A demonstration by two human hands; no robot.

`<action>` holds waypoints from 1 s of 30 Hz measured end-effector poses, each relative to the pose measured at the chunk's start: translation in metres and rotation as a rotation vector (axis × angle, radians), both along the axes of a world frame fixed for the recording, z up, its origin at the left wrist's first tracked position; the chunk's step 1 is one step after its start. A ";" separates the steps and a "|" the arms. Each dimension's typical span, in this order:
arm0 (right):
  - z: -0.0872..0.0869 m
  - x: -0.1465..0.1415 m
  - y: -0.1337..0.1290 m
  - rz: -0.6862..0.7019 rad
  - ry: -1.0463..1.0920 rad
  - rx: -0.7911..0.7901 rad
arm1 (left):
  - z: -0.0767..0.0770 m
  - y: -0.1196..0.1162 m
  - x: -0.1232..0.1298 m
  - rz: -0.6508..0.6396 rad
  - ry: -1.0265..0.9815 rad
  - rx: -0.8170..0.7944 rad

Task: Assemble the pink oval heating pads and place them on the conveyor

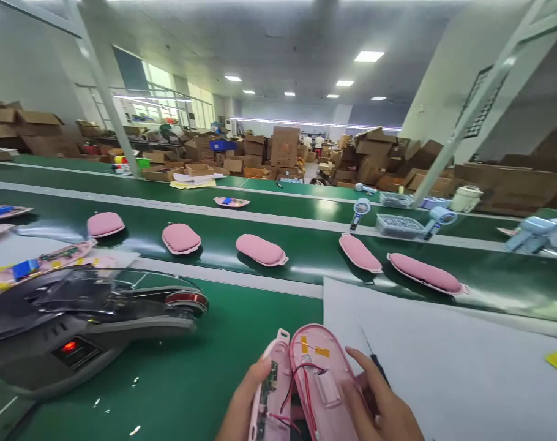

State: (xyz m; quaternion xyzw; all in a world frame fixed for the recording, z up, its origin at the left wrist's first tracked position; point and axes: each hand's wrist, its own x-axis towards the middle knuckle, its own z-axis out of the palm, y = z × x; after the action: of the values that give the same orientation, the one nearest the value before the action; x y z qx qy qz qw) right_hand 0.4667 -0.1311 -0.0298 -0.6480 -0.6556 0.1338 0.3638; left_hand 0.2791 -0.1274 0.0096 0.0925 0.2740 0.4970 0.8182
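Note:
Low in the middle is an opened pink casing, its two halves side by side and joined by red and black wires. My left hand (245, 398) is closed around the narrow half (278, 392), which has a green circuit board along its inside. The wider half (322, 367) carries yellow tape pieces and a pale rectangular part; my right hand (382, 401) grips its right edge, thumb over the inside. Just beyond the right fingers is a thin screwdriver (376, 362) with a dark handle, partly hidden; whether the hand touches it I cannot tell.
A grey tape-dispenser-like machine (99, 331) with a red light stands at left. Several pink padded cases (261, 250) lie along the green belt (301, 269). A white sheet (444, 361) covers the right side. Handheld fans (361, 208) and a clear tray (399, 226) sit beyond.

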 end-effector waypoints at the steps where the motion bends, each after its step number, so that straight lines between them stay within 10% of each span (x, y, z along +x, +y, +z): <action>1: 0.000 0.004 0.000 0.035 -0.091 0.093 | 0.002 -0.002 0.001 0.004 0.039 -0.023; 5: 0.014 0.006 -0.003 0.250 -0.350 0.400 | -0.001 -0.006 -0.003 -0.017 0.292 -0.083; 16: 0.047 0.019 -0.003 0.672 -0.206 -0.081 | 0.001 -0.010 -0.006 -0.016 0.288 -0.086; 30: 0.042 0.015 0.007 0.801 -0.332 -0.047 | -0.003 -0.007 -0.005 -0.051 0.328 -0.134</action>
State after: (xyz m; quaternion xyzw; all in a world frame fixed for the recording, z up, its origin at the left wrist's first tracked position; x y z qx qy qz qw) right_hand 0.4814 -0.1236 0.0118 -0.3634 -0.9017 0.1732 0.1577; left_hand 0.2738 -0.1341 0.0068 0.1247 0.4339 0.4349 0.7791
